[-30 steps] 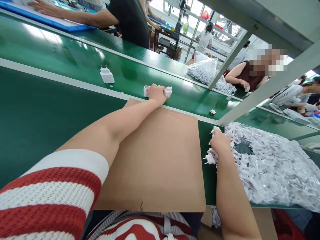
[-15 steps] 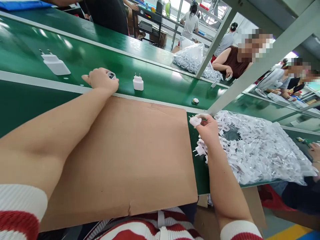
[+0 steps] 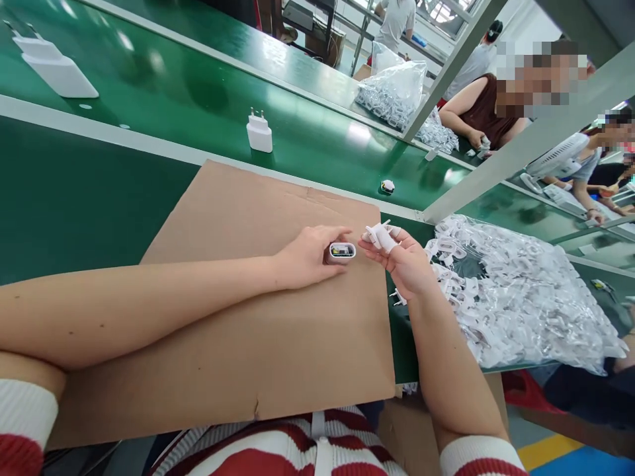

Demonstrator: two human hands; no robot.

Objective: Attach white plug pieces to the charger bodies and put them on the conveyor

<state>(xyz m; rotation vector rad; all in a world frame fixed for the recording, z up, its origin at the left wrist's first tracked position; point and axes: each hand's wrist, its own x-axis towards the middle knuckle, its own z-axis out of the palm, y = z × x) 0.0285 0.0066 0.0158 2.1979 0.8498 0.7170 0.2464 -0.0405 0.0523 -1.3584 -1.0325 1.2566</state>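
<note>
Over the cardboard sheet (image 3: 278, 350), my left hand (image 3: 310, 256) is closed round a white charger housing (image 3: 342, 252). Its open end faces right and shows a circuit board inside. Just to the right, my right hand (image 3: 404, 261) pinches a white plug cap (image 3: 381, 237) with metal pins between thumb and fingers. A small gap separates the two pieces. Beside my right forearm lies a clear plastic bag (image 3: 536, 297) full of white plug caps, some spilling out at its left edge.
On the green conveyor belt (image 3: 198, 99) stand a white charger (image 3: 260, 132), a larger-looking one (image 3: 57, 69) at far left, and a small circuit board (image 3: 387, 187). A slanted metal post (image 3: 496, 158) rises at right. Co-workers sit across the belt, near another bag of parts (image 3: 391, 86).
My left hand has come from the belt down and right over the cardboard, bringing the charger housing. The plug cap in my right hand has turned and moved slightly left.
</note>
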